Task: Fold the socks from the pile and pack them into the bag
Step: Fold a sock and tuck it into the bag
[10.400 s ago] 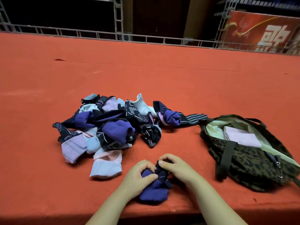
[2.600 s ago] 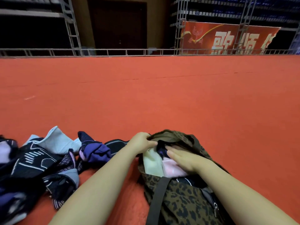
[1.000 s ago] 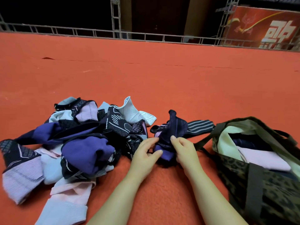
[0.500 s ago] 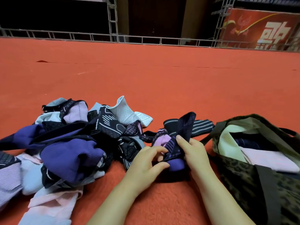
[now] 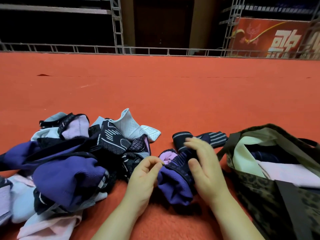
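Purple sock [image 5: 174, 184] lies btwn both hands, long axis near-to-far; left hand [image 5: 143, 181] pinches its cuff, right hand [image 5: 206, 168] flat, fingers straight, w/ bag [image 5: 270, 193] just right.

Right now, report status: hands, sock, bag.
Left hand pinches purple sock edge. Right hand open, blurred, against it. Bag open, right of sock. Nothing between.
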Motion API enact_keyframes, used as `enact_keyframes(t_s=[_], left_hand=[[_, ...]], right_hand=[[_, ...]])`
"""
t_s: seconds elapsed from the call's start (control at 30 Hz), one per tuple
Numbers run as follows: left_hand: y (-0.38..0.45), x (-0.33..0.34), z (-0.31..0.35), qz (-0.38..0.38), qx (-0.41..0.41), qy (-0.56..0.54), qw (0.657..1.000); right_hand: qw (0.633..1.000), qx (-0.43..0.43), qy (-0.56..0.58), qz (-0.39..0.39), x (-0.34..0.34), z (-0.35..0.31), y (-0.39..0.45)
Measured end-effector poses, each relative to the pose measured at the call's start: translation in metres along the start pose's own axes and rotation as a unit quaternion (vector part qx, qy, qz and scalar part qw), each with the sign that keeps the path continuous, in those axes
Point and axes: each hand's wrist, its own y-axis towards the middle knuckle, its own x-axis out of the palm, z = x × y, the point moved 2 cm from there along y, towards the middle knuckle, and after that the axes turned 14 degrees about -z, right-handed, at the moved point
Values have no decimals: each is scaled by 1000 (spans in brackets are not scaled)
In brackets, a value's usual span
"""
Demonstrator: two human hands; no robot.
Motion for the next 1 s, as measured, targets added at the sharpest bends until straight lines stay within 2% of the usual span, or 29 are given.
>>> enact_keyframes(t_s=[0.07, 0.17, 0.23, 0.37, 0.53, 0.57, 0.63, 0.67, 0.77, 0.83, 0.9, 1.0], left_hand=[[0, 4, 3, -10, -11, -80, 997], [-2, 7, 8, -12, -17, -155, 988], [-1, 6, 10, 11, -17, -184, 983], [3, -6, 17, 81, 20, -217, 973], [7, -15, 19, 132, 51, -211, 967], [7, -16, 18, 139, 59, -171, 974], [2, -14, 19, 139, 92, 8, 986], [-3, -10, 21, 117, 121, 89, 982], [-20, 12, 22, 0, 199, 243, 949], [-24, 21, 22, -62, 233, 336, 911], [-21, 17, 21, -67, 256, 374, 889], [-15, 7, 21, -29, 252, 360, 898]], right_hand=[[996, -15, -7, -83, 10, 3, 1], [992, -4, -18, -121, 16, 5, 4], [989, 35, 20, -143, 19, 5, 3], [969, 163, 166, -84, 12, 14, 3], [946, 247, 211, -22, 5, 15, 8], [941, 268, 206, 4, 3, 16, 8], [938, 298, 170, 55, -3, 18, 6], [938, 303, 153, 68, -5, 18, 5], [942, 296, 147, 64, -1, 15, 2], [935, 292, 191, 66, 4, 13, 1], [915, 280, 283, 68, 6, 5, 2], [895, 208, 395, 17, 10, -9, 4]])
